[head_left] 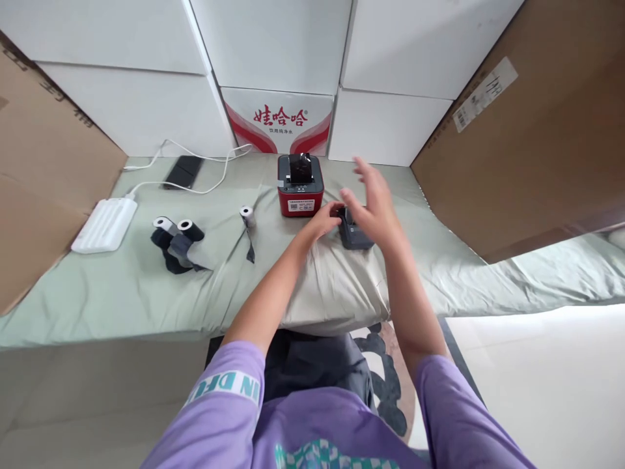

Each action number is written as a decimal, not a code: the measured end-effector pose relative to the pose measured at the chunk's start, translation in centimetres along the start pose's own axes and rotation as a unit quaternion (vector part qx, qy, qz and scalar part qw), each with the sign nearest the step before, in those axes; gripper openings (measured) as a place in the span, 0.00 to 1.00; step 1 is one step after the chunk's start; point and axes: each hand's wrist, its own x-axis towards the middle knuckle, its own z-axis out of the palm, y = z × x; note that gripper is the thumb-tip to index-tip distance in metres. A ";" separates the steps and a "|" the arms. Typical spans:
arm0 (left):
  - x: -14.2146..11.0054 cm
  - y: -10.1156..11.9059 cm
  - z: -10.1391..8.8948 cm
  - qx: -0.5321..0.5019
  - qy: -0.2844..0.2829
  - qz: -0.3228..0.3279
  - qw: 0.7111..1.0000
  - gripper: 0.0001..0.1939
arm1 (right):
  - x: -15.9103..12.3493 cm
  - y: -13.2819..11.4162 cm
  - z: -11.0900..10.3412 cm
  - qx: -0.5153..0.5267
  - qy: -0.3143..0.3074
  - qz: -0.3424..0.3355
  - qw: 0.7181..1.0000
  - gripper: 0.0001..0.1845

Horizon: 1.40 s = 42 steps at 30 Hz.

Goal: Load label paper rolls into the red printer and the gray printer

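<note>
A small dark grey printer (356, 238) sits on the cloth-covered surface, partly hidden by my right hand. My left hand (323, 221) has its fingers curled against the printer's left side, near its upper corner. Raised over the printer's right part is my right hand (374, 207), slightly blurred, fingers apart and nothing visible in them. Just left of the small printer stands a red and black receipt printer (301, 203), with a glossy dark strip sticking up from its top.
Several paper rolls, including a dark roll (190, 230) and a small roll (247, 216), lie to the left. Farther left are a white power strip (105, 225), its cable and a black phone (183, 172). White boxes (278, 42) line the back; cardboard (527, 130) flanks both sides.
</note>
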 end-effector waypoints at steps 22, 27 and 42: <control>-0.8 1.2 0.1 -0.076 0.000 -0.048 0.996 0.35 | -0.7 16.6 0.4 0.252 0.201 0.350 0.879 0.27; -0.9 1.3 0.3 -0.072 0.004 -0.047 0.996 0.35 | -0.6 16.5 0.4 0.254 0.209 0.354 0.876 0.25; -1.0 -0.4 0.0 -0.055 -0.023 -0.008 0.998 0.40 | -1.0 17.1 0.3 0.234 0.190 0.335 0.893 0.25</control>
